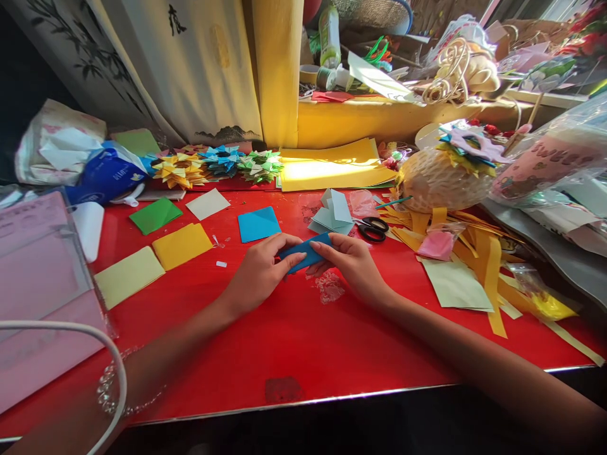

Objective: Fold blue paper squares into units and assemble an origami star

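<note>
Between my two hands is a folded piece of blue paper (pixel 309 252), held up a little above the red table (pixel 284 341). My left hand (pixel 264 265) pinches its left end, thumb on top. At the right end my right hand (pixel 353 262) grips it between thumb and fingers; some fingertips are hidden behind the paper. A stack of blue square paper (pixel 258 224) lies just beyond my left hand. Behind my right hand are folded pale blue papers (pixel 333 212) and black-handled scissors (pixel 372 229), whose blades are partly covered.
Green (pixel 155 216), white (pixel 208 203), yellow (pixel 183 246) and cream paper squares (pixel 129 276) lie left. Folded paper stars (pixel 222 162) line the back. Yellow paper strips (pixel 493 272) and a pale green sheet (pixel 454 283) lie right. A white cable (pixel 118 360) loops at the lower left.
</note>
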### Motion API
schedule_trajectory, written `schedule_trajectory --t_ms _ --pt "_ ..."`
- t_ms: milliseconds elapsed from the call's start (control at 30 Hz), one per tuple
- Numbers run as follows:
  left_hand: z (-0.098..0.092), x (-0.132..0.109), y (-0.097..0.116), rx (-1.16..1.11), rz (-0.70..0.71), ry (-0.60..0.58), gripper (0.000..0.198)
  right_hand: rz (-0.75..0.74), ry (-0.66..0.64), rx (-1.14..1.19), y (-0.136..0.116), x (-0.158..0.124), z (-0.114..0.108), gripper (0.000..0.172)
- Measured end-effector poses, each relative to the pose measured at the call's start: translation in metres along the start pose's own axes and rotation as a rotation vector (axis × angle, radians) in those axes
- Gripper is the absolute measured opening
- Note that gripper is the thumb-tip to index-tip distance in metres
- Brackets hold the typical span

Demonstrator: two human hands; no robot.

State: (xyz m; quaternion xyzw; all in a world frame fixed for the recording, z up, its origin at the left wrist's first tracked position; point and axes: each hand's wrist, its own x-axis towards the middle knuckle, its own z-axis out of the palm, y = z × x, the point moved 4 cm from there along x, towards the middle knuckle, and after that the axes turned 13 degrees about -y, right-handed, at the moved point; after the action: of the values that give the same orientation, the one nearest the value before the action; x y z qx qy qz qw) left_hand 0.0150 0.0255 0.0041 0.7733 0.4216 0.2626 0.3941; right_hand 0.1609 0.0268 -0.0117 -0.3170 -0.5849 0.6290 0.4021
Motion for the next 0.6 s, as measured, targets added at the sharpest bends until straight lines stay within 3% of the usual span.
schedule_trajectory --t_ms 233,500,600 --pt "-0.0012 -0.0004 0.0009 -0.019 -0.048 -0.022 0.025 0.042 0.002 -0.084 0.0016 -0.0005 0.0005 0.025" --pt "-0.0006 0.0009 0.0061 0.069 0.032 -0.043 0.021 0.116 -0.174 -0.34 0.0037 -0.0031 0.0078 0.029" --pt "-0.0031 -0.0001 0.0045 0.041 0.008 0.015 0.021 0.116 -0.134 -0.243 0.0022 -0.0014 0.0067 0.026"
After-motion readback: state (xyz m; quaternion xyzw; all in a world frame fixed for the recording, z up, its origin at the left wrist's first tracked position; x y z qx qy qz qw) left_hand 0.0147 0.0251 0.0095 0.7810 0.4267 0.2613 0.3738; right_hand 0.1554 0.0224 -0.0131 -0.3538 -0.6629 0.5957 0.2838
